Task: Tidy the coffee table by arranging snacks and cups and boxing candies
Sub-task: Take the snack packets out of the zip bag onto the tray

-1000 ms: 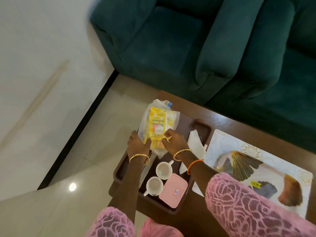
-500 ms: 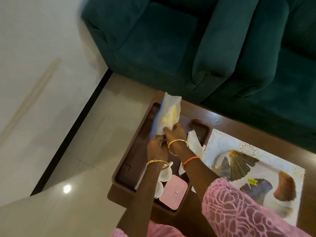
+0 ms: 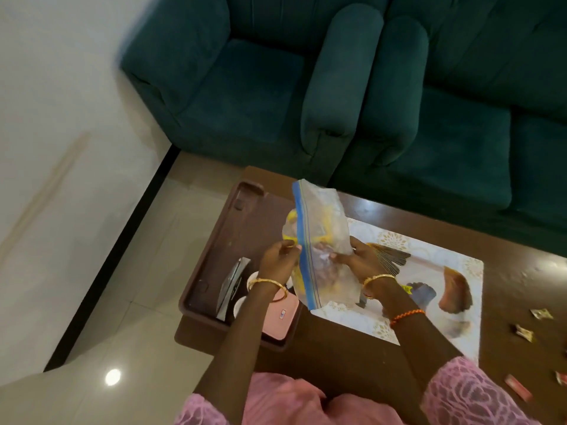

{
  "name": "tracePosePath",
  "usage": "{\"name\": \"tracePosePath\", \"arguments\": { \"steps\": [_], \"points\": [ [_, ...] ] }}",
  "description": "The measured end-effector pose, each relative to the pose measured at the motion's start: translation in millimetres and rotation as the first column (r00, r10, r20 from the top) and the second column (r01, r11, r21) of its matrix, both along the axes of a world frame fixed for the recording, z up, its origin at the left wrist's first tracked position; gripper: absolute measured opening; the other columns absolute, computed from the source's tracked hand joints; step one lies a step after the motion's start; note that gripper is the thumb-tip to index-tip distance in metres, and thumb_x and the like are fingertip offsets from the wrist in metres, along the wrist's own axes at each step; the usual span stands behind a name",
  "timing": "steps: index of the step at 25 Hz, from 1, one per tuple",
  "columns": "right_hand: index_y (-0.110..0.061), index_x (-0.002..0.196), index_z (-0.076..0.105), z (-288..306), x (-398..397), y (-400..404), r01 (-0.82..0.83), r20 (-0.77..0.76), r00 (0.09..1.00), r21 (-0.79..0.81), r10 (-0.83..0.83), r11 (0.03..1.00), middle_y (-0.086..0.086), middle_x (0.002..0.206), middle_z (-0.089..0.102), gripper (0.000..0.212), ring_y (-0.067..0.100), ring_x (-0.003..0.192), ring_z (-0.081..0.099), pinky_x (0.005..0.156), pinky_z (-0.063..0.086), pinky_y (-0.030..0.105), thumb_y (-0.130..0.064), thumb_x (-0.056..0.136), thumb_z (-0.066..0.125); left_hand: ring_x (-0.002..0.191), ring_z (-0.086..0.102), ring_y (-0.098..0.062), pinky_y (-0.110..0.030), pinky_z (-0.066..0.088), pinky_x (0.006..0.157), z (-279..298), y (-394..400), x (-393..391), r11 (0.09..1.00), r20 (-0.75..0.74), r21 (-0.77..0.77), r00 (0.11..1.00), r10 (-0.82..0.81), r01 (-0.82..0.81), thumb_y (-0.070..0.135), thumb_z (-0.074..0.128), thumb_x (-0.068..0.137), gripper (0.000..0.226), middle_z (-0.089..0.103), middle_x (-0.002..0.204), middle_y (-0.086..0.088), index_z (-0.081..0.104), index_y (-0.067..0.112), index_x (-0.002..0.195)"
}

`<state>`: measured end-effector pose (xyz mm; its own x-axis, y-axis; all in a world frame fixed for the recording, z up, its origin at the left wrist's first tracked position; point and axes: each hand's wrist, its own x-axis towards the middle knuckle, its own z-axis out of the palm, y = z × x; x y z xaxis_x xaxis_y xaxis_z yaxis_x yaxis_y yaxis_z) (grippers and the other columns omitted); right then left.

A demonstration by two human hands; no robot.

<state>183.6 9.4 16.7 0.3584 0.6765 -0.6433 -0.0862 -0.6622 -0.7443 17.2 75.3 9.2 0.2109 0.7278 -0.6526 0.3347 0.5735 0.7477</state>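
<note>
Holding clear zip bag (image 3: 322,240) of yellow snacks upright above surface (image 3: 337,357), between brown tray (image 3: 214,250) and patterned mat (image 3: 429,271); left hand (image 3: 280,259) grip pinching bag's blue-striped edge, right hand (image 3: 362,259) grip pressing against opposite side; wrapped candies (image 3: 524,332) lying near right edge

Zip bag (image 3: 322,240) between both hands, above tray (image 3: 214,265)
</note>
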Motion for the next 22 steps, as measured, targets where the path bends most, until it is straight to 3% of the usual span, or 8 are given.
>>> {"name": "tracePosePath", "arguments": {
  "steps": [5, 7, 9, 12, 14, 18, 19, 22],
  "points": [
    [-0.006, 0.098, 0.061, -16.5, 25.8, -79.0, 0.037, 0.091, 0.995, 0.018, -0.039, 0.999, 0.013, 0.098, 0.064, 0.021, 0.024, 0.087, 0.059, 0.073, 0.05, 0.03, 0.005, 0.08, 0.064, 0.077, 0.059, -0.022, -0.031, 0.05, 0.067, 2.7, -67.3, 42.8, 0.975, -0.043, -0.162, 0.986, -0.163, 0.154, 0.023, 0.057, 0.09, 0.026, 0.059, 0.094, -0.012, 0.057, 0.004, 0.108],
    [-0.009, 0.091, 0.057, -24.7, 33.4, -110.3, 0.077, 0.114, 0.99, 0.017, -0.079, 0.997, 0.015, 0.096, 0.061, 0.02, 0.025, 0.087, 0.057, 0.068, 0.051, 0.027, 0.007, 0.081, 0.059, 0.076, 0.059, -0.021, -0.029, 0.052, 0.066, 5.1, -97.6, 55.6, 0.955, 0.037, -0.275, 0.993, -0.109, 0.115, 0.018, 0.055, 0.091, 0.016, 0.059, 0.097, -0.013, 0.057, 0.006, 0.101],
    [-0.009, 0.091, 0.057, -34.3, 37.5, -140.7, 0.11, 0.149, 0.983, -0.013, -0.107, 0.994, 0.017, 0.095, 0.061, 0.017, 0.028, 0.09, 0.057, 0.078, 0.049, 0.039, 0.006, 0.082, 0.056, 0.08, 0.06, -0.025, -0.033, 0.053, 0.069, 8.0, -125.6, 65.6, 0.938, 0.089, -0.34, 0.995, -0.035, 0.063, 0.014, 0.055, 0.091, 0.008, 0.06, 0.101, -0.014, 0.057, 0.007, 0.096],
    [-0.012, 0.079, 0.058, -42.0, 38.9, -178.1, 0.161, 0.124, 0.981, -0.072, -0.151, 0.984, 0.016, 0.093, 0.062, 0.021, 0.033, 0.094, 0.059, 0.083, 0.046, 0.04, 0.009, 0.082, 0.053, 0.07, 0.062, -0.023, -0.031, 0.056, 0.059, 13.1, -161.3, 77.4, 0.948, 0.05, -0.319, 0.999, 0.007, 0.009, 0.012, 0.058, 0.089, 0.008, 0.061, 0.097, -0.017, 0.054, 0.007, 0.086],
    [-0.005, 0.087, 0.064, -38.2, 42.9, -195.0, 0.164, 0.188, 0.971, -0.088, -0.145, 0.983, 0.018, 0.097, 0.068, 0.019, 0.034, 0.098, 0.062, 0.086, 0.047, 0.035, 0.008, 0.082, 0.052, 0.068, 0.062, -0.024, -0.033, 0.056, 0.06, 16.7, -179.1, 83.5, 0.956, 0.038, -0.293, 0.999, 0.035, -0.022, 0.011, 0.061, 0.087, 0.01, 0.061, 0.094, -0.019, 0.053, 0.006, 0.084],
    [-0.005, 0.091, 0.071, -1.4, 53.5, -208.4, -0.023, 0.39, 0.921, 0.102, -0.019, 0.995, 0.012, 0.093, 0.073, 0.012, 0.011, 0.073, 0.062, 0.067, 0.044, 0.004, -0.012, 0.083, 0.064, 0.068, 0.066, -0.024, -0.033, 0.059, 0.06, 26.0, -200.1, 94.3, 0.956, 0.051, -0.281, 0.994, 0.096, -0.078, 0.011, 0.068, 0.082, 0.012, 0.066, 0.083, -0.014, 0.058, 0.005, 0.078],
    [-0.007, 0.091, 0.071, 9.3, 52.5, -209.5, -0.089, 0.411, 0.912, 0.152, 0.019, 0.984, 0.011, 0.09, 0.072, 0.015, 0.008, 0.07, 0.06, 0.064, 0.045, 0.004, -0.018, 0.082, 0.067, 0.067, 0.066, -0.023, -0.032, 0.06, 0.059, 28.5, -204.8, 97.4, 0.957, 0.056, -0.277, 0.993, 0.1, -0.081, 0.01, 0.068, 0.081, 0.011, 0.067, 0.083, -0.014, 0.06, 0.005, 0.077],
    [-0.008, 0.095, 0.072, 29.8, 48.6, -212.5, -0.259, 0.463, 0.875, 0.2, 0.142, 0.945, 0.013, 0.091, 0.07, 0.02, 0.02, 0.075, 0.065, 0.072, 0.056, 0.031, -0.022, 0.081, 0.07, 0.067, 0.066, -0.024, -0.028, 0.059, 0.055, 37.1, -216.7, 107.0, 0.954, 0.079, -0.274, 0.986, 0.149, -0.122, 0.011, 0.063, 0.086, 0.008, 0.067, 0.084, -0.014, 0.065, 0.004, 0.086]
  ]
}}
